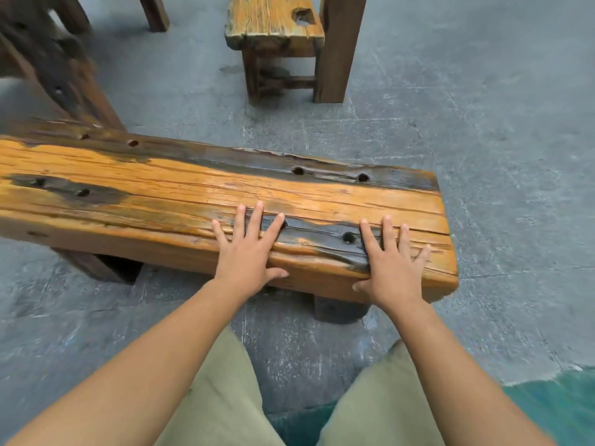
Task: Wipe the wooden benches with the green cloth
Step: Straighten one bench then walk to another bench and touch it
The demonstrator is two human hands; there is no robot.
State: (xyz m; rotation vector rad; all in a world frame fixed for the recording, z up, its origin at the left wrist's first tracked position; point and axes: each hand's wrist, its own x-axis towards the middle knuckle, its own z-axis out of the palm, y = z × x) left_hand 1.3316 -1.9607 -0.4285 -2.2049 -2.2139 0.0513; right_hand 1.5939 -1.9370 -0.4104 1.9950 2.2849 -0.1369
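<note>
1. Your knees in pale green shorts (222,397) sit at the bottom edge, cut off by the frame.
2. A blurry green patch (553,410) shows low on the right. You cannot tell if it is the green cloth.
3. Your left hand (248,252) and right hand (391,268) lie flat on the near edge of the wooden tabletop (161,191), fingers (256,220) spread wide, holding nothing.
4. The tabletop's left end is cut off.
5. Far back, a small bench (273,24) stands beside a post (338,46), its top cut off.
6. The dark wood (54,66) at the far left is blurry.
</note>
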